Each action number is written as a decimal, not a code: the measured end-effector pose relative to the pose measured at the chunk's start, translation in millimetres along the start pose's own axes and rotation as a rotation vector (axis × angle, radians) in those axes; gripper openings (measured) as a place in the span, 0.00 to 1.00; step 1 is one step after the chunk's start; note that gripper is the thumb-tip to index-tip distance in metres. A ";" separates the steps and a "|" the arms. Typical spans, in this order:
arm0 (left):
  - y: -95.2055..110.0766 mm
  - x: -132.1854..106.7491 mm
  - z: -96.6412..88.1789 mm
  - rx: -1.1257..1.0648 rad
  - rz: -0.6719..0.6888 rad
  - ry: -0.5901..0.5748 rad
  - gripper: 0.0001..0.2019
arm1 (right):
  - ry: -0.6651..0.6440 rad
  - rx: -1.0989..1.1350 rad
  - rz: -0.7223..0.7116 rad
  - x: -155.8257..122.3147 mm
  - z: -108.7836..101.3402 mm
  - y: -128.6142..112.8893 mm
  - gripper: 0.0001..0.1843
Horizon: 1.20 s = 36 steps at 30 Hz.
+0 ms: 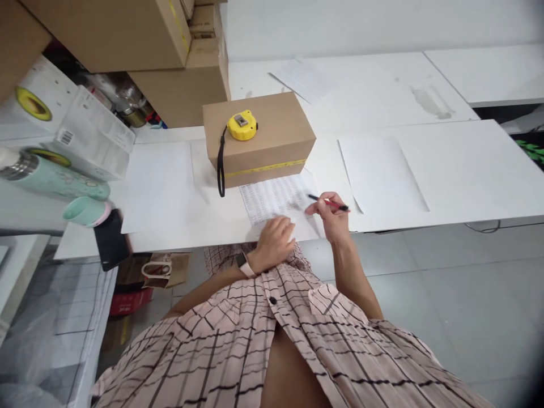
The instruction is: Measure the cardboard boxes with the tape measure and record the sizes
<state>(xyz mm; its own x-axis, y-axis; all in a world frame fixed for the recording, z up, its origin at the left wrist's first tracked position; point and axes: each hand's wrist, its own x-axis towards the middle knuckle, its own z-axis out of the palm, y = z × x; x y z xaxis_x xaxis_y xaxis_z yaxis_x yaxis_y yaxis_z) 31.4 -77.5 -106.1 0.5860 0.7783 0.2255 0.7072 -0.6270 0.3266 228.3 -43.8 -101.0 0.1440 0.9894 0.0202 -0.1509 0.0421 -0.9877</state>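
My right hand (329,218) is closed round a red pen (328,202) whose tip rests on a printed sheet (274,198) at the front edge of the white table (467,181). My left hand (274,241) lies on the sheet's near edge with its fingers curled loosely; a watch is on that wrist. Just behind the sheet stands a small cardboard box (263,141) with a yellow tape measure (242,125) on top; its black strap hangs down the box's front.
Blank white sheets (380,173) lie right of the box, and another paper (304,79) sits farther back. Large cardboard boxes (170,56) are stacked at the back left. A mint flask (51,175), a cup (87,211) and a black phone (111,241) sit at the left.
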 end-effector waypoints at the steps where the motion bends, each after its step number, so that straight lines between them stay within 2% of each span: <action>1: 10.9 -6.9 9.6 0.038 0.008 -0.078 0.22 | 0.016 -0.011 -0.001 -1.4 6.5 4.7 0.21; 4: 25.4 -12.1 20.2 0.148 0.023 -0.207 0.29 | -0.057 -0.056 0.055 -3.7 26.3 16.9 0.27; 7: 23.7 -9.0 17.7 0.194 0.024 -0.234 0.29 | -0.191 -0.131 0.096 -3.2 38.4 23.5 0.28; 9: 21.6 -8.8 16.3 0.196 0.006 -0.231 0.29 | -0.224 -0.177 0.079 -0.5 40.4 26.3 0.25; 14: 22.4 -11.8 16.4 0.222 -0.007 -0.224 0.30 | -0.147 -0.283 0.021 7.2 35.2 30.9 0.24; 19: 24.0 -9.8 13.6 0.252 0.008 -0.219 0.28 | -0.253 -0.236 0.048 6.0 33.9 27.8 0.20; 25: 23.2 -9.6 11.8 0.251 0.016 -0.223 0.28 | -0.194 -0.347 0.008 5.8 36.2 27.2 0.17; 29: 22.4 -10.4 11.4 0.259 0.026 -0.220 0.27 | -0.211 -0.384 -0.036 4.9 37.0 27.2 0.13; 36: 21.7 -10.6 11.7 0.250 0.031 -0.205 0.27 | -0.147 -0.422 -0.043 4.0 38.4 31.9 0.18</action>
<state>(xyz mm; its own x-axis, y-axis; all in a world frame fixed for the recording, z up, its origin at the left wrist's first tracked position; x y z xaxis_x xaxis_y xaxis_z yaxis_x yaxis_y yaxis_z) 45.1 -99.8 -112.2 0.6584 0.7519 0.0337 0.7481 -0.6587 0.0812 186.6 -33.1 -126.4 -0.0038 0.9985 0.0548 0.2693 0.0538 -0.9615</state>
